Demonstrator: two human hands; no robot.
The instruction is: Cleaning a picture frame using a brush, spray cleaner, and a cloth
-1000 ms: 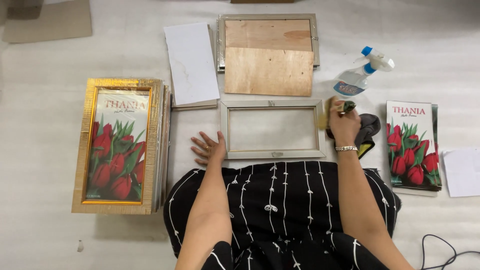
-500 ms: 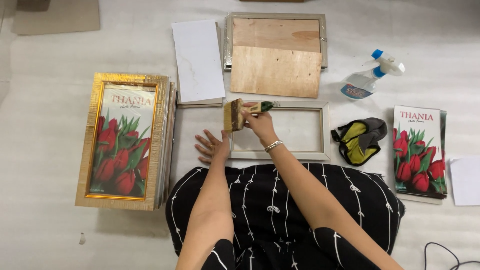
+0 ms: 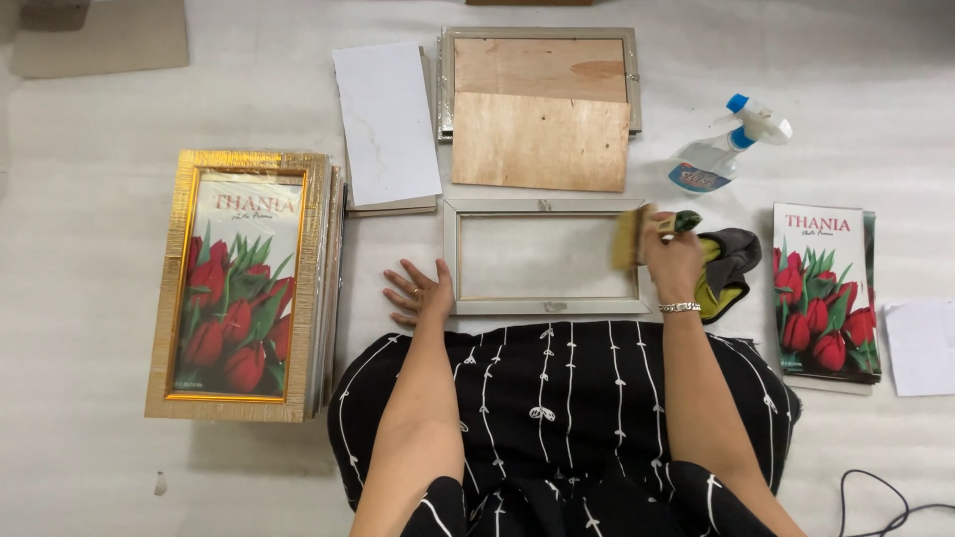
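Observation:
An empty silver picture frame (image 3: 545,304) lies face down on the white floor covering in front of my lap. My left hand (image 3: 419,292) rests flat with spread fingers against the frame's left edge. My right hand (image 3: 673,261) grips a paintbrush (image 3: 631,236) with a green handle and pale bristles, held over the frame's right end. A dark and yellow cloth (image 3: 724,269) lies just right of that hand.
A stack of gold frames with a red tulip print (image 3: 237,283) lies at the left. A white sheet (image 3: 386,123), a second frame with plywood backing (image 3: 540,107), a spray bottle (image 3: 724,149), loose tulip prints (image 3: 825,292) and a cable (image 3: 895,509) surround me.
My right hand swept the brush from the frame's right end to its left end and back to the right end. The left hand stayed by the frame's left edge.

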